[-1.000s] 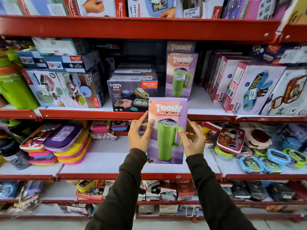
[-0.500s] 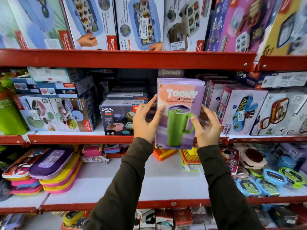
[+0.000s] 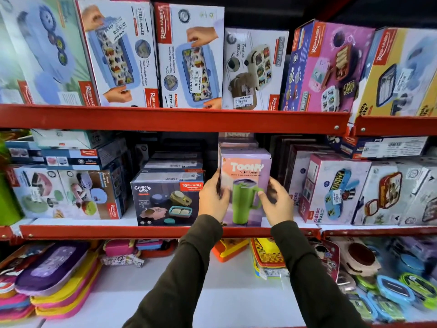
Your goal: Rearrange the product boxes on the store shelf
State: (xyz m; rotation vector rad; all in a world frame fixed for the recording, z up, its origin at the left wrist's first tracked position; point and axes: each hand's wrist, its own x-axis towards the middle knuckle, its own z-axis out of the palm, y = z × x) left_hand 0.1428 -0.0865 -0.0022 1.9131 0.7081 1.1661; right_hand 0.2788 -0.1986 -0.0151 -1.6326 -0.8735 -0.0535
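The Toony tumbler box (image 3: 244, 185) stands upright at the centre of the frame, its base on the middle shelf (image 3: 142, 232) just behind the red front lip. Its face shows a green handled tumbler on a pink and lilac ground. The left hand (image 3: 212, 201) is clasped on the box's left edge, thumb across the front face. The right hand (image 3: 277, 204) sits at the lower right edge with its fingers curled against the front; whether it grips the box or only rests on it cannot be told. Both arms wear dark sleeves and rise from the bottom centre of the frame.

Directly behind the held box stand more Toony boxes (image 3: 237, 143) in a row, only their tops showing. Just beside it on the left is a dark Crunchy Bite box (image 3: 165, 200), with flat boxes stacked on top. To the right stands a Kidzee Plus box (image 3: 331, 188), near but apart.

The shelving is red metal with white decks. The upper shelf (image 3: 177, 118) carries tall lunch-box cartons across the top of the frame. The lower shelf (image 3: 212, 299) holds stacked coloured lids at lower left and small round containers at lower right.

Frame edges are blurred; print on the far-right and far-left cartons is not legible. The box's lower left corner is hidden by the left hand. A green object at the left edge is cut off.
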